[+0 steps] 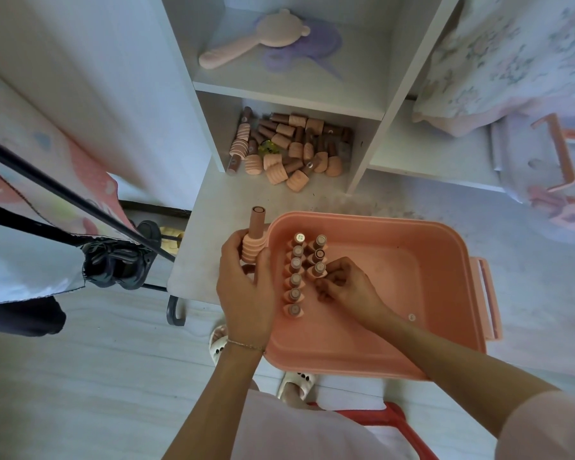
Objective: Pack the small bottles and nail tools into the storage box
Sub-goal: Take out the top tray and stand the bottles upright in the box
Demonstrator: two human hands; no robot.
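Observation:
A pink storage box (445,277) stands open on the white table. Along its left side two rows of small peach-and-brown bottles (295,280) stand upright. My left hand (246,293) grips another bottle (255,240) just outside the box's left rim, brown cap up. Inside the box my right hand (342,283) has its fingers curled at the near end of the second row; what they hold, if anything, is hidden. A heap of several more bottles (289,147) lies in the lower shelf cubby behind the box.
A pink hand mirror (263,38) and a purple item lie on the upper shelf. The box's lid (545,161) with a pink handle rests at right. A clothes rack with shoes stands at left. A red stool is below me.

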